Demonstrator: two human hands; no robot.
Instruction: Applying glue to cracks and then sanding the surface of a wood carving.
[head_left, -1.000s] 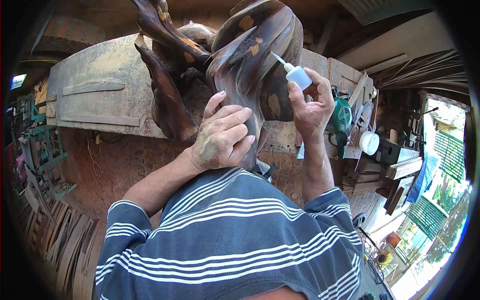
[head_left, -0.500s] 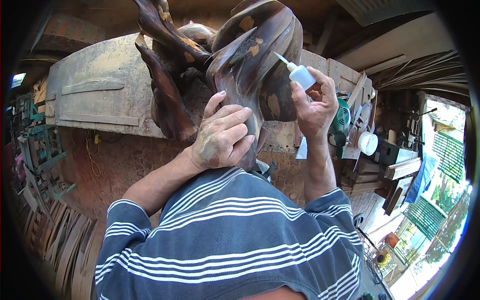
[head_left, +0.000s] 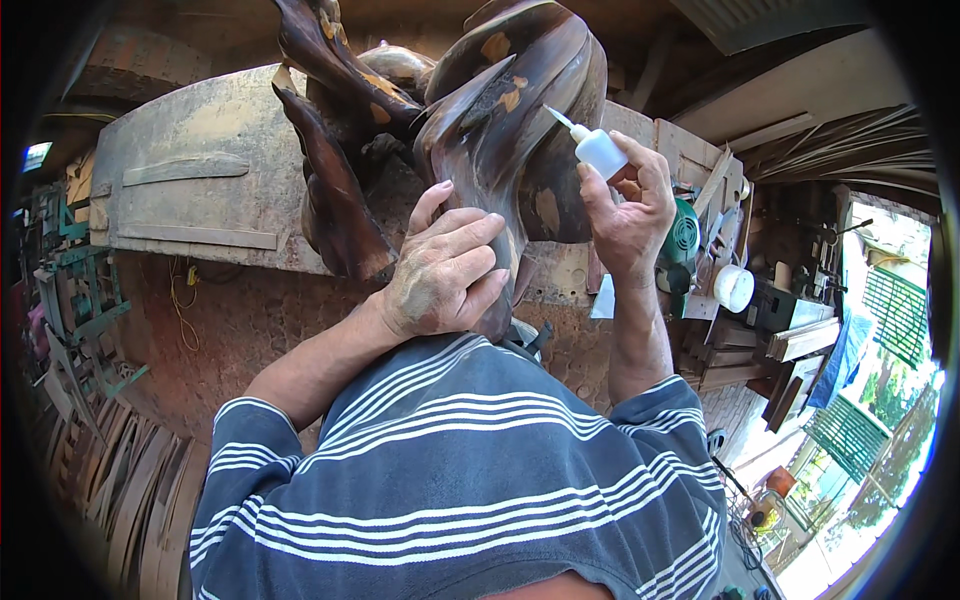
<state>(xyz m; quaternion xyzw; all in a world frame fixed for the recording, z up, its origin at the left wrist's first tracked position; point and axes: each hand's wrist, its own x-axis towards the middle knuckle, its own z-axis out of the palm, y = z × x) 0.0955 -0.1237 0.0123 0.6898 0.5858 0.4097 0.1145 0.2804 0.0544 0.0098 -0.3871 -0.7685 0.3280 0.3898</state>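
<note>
A large, twisted dark-brown wood carving [head_left: 490, 150] stands on the bench in front of me, glossy in parts, with pale tan patches on its surface. My left hand [head_left: 450, 262] lies across its near lower part, fingers spread and slightly bent over the wood. Raised at the carving's right side, my right hand [head_left: 635, 205] grips a small white squeeze bottle [head_left: 602, 153] between thumb and fingers. The bottle is tilted, and its thin pointed nozzle aims up and left, apart from the wood as far as I can see.
The worn wooden bench [head_left: 200, 205] carries flat wood strips on its left. Right of my right hand are a green power tool [head_left: 683, 232] and a round white container [head_left: 734, 287]. Stacked boards [head_left: 120, 490] stand at lower left; green metal racks line the left side.
My right hand and the bottle have shifted very slightly left. The left hand and the carving hold their places.
</note>
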